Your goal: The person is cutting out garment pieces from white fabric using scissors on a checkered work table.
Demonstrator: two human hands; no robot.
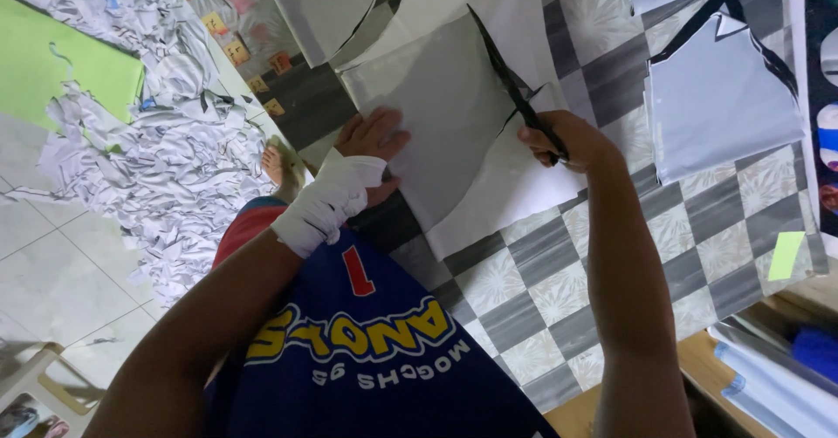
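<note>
My right hand (567,141) grips black scissors (511,80) whose blades point away from me and lie along a cut line in a large white sheet (436,115). My left hand (371,137), its wrist wrapped in a white bandage (327,202), presses flat on the near left edge of that sheet. The sheet lies on a table with a grey and white checkered cover (559,272).
More cut white sheets (724,98) lie on the table at the right. A heap of paper scraps (166,141) and a green sheet (61,67) cover the tiled floor at the left. Small yellow and pink cards (236,50) lie beyond. A foot (275,167) shows below the table edge.
</note>
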